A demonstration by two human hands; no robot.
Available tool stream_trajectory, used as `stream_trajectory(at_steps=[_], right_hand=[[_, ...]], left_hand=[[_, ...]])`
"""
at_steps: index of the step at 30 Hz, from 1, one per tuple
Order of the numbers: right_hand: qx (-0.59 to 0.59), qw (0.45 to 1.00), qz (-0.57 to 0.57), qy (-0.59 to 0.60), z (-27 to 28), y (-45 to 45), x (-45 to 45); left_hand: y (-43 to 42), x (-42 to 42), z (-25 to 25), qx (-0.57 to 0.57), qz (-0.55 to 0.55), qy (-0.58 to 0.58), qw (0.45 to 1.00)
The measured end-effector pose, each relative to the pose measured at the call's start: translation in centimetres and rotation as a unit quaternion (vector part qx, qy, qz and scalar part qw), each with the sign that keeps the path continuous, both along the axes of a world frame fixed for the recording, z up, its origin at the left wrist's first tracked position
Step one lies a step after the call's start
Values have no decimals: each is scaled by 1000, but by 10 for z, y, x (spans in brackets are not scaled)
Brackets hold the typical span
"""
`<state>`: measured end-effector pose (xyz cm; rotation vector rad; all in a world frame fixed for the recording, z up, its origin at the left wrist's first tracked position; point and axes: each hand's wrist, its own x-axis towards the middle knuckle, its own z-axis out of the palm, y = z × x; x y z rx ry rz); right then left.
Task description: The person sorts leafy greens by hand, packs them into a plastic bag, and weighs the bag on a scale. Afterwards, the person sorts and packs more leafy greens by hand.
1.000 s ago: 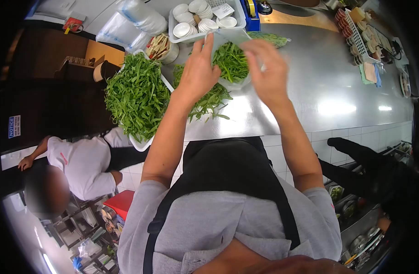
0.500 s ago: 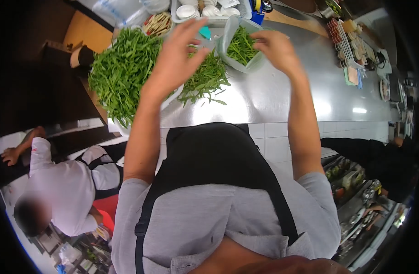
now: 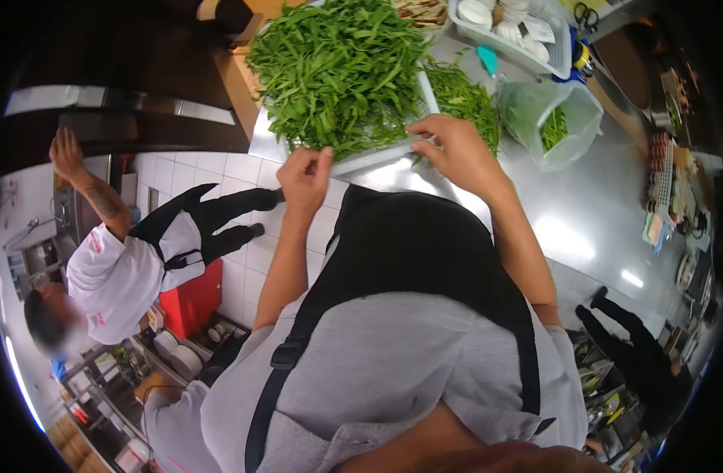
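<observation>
Long-leafed greens [image 3: 338, 67] are heaped above the rim of a white plastic basket [image 3: 373, 160] at the near edge of the steel counter. At the heap's near left edge is my left hand [image 3: 305, 180], its fingers curled and thumb pressed in. Whatever it may pinch is hidden. My right hand [image 3: 460, 154] is by the basket's near right corner, thumb and forefinger bent but apart, with nothing visible held. Beside it lie loose greens [image 3: 464, 94] on the counter. Farther right a clear plastic bag [image 3: 570, 138] stands with its mouth open, green stalks inside.
At the back, a white crate [image 3: 562, 59] holds small white dishes, near a teal object [image 3: 486, 57] and scissors [image 3: 586, 16]. A co-worker in white [image 3: 113, 268] stands at left, another person in black [image 3: 645, 355] at right. The steel counter [image 3: 574, 213] extends rightward.
My view has turned left, so the counter items shift right in frame. Both hands have left the bag area and come down to the near side of the heaped basket.
</observation>
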<state>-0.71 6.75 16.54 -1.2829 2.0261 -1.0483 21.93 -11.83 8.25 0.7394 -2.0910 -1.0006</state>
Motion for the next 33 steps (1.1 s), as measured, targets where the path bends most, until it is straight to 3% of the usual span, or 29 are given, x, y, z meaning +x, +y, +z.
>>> stream_trajectory(at_steps=[3,6,10,16,19,23,27,29,30,33], right_hand=[[131,984,112,54,-25,-47,4],[241,949,119,165,-49,-91,16],[346,910,168,158,-70,-135,16],[241,914,235,226,-133,-144,3],[203,942,217,154,-123,-130,-23],[217,957,174,79,-38,-99,-35],[146,975,88,-144,-24,-68,-55],[56,962,62,-260,-24,-52,-58],[61,976,64,-200,-26,-47,-63],[24,964,10,-263,-27,-36,-63]], left_hand=[[5,-1,4,-18,19,54,998],[9,-2,2,-4,26,103,994],[12,-1,6,13,27,119,992],[12,3,-2,78,37,175,981],[13,4,-3,148,48,204,967],[15,3,3,243,61,213,944],[15,-9,20,341,5,158,927],[16,-19,22,338,-48,93,935],[16,-25,21,335,-68,74,937],[21,-46,26,302,-114,61,944]])
